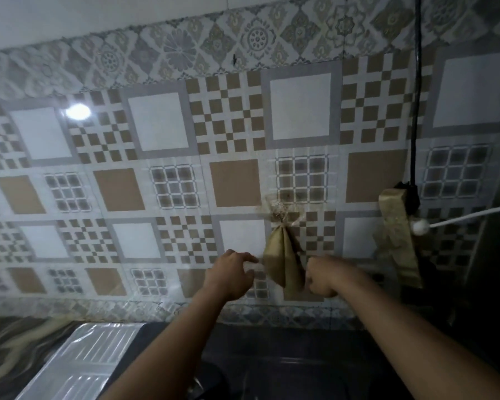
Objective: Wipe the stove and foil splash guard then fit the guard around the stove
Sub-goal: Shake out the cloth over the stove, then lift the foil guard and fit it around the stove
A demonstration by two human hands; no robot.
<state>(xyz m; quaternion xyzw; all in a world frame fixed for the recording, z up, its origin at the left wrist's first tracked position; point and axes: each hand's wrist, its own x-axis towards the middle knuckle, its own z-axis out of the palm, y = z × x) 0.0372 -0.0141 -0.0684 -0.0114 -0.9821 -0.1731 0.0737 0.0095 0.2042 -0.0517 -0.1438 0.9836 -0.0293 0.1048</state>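
Observation:
A tan cloth [282, 262] hangs from a hook on the tiled wall, bunched at its top. My right hand [324, 280] is closed beside the cloth's lower right edge and seems to grip it. My left hand [231, 274] reaches toward the cloth's left edge with fingers apart, touching nothing I can make out. The ribbed foil splash guard [81, 359] lies flat at the bottom left on the counter. The dark stove [272, 370] sits below my forearms, mostly in shadow.
A second tan cloth [397, 241] hangs at the right beside a black cable [416, 111]. A white cord with a ball end [419, 225] crosses in from the right. Marbled countertop [9, 347] shows at the left.

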